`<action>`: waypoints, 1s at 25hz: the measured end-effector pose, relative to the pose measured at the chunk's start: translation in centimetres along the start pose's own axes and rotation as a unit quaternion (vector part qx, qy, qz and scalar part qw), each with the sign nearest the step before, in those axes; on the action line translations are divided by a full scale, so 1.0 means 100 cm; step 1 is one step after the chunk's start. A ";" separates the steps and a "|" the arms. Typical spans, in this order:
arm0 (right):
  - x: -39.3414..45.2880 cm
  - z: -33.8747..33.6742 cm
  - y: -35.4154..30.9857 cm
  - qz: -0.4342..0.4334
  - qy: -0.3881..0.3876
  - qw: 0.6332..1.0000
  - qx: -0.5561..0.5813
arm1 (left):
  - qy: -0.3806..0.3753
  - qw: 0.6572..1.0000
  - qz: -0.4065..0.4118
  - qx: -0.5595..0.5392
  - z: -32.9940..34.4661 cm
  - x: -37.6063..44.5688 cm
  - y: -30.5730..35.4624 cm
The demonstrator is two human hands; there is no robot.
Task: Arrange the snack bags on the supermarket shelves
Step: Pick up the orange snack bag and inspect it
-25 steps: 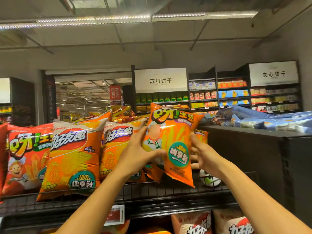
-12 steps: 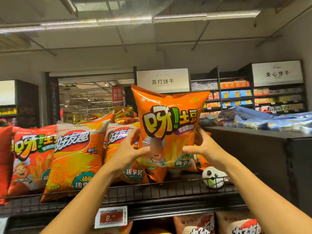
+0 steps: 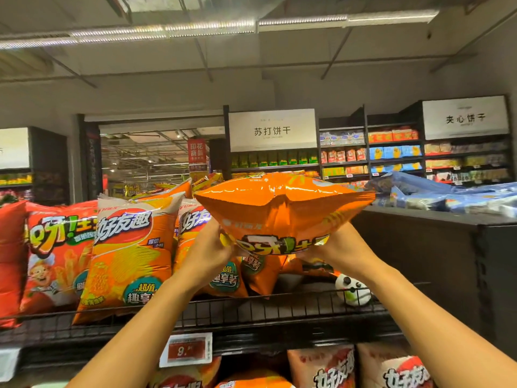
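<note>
**Orange snack bag tipped back and lifted above the top shelf**

Head-cam view, looking up at a supermkt snack aisle. Two bare arms reach up from the bottom of the frame. The left hand (image 3: 208, 252) and right hand (image 3: 340, 249) hold one orange snack bag (image 3: 282, 212) between them, gripping its lower part from either side. Fingers curl round the bag's edges; fingertips are mostly hidden behind the foil, so can't tell how far they're spread.

What's changed: half a sec ago the bag stood upright, front print facing the camera. Now it's tilted so the sealed top leans toward the viewer & only a strip of the logo shows along the bottom edge. It also sits higher, clear of the wire shelf (image 3: 279, 306), not touching it.

Below and left, a row of similar bags (image 3: 131, 256) stands upright on that shelf, w/ a red bag (image 3: 53, 256) further left. A small panda toy (image 3: 354, 291) lies on the shelf at right, near the gap under the held bag. A price tag (image 3: 186, 350) clips to the shelf front.

Judgement: bag is mid-placement, not yet set down; the tilt suggests it's being repositioned or laid into the gap right of the row.
</note>
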State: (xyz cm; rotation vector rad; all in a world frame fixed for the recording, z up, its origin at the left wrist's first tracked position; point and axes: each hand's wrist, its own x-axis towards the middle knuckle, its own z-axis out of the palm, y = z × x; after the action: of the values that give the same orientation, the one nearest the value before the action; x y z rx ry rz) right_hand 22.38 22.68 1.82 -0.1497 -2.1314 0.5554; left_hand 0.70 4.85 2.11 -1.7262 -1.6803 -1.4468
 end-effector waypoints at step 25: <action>-0.002 -0.001 -0.022 0.061 -0.008 0.978 0.199 | -0.045 0.976 -0.071 -0.199 -0.014 -0.007 0.013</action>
State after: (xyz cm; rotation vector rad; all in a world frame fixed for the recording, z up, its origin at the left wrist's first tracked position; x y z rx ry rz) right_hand 22.79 20.68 2.74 -0.0502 -1.9904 1.0443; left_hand 1.40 3.03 2.67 -1.9290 -1.6734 -1.9036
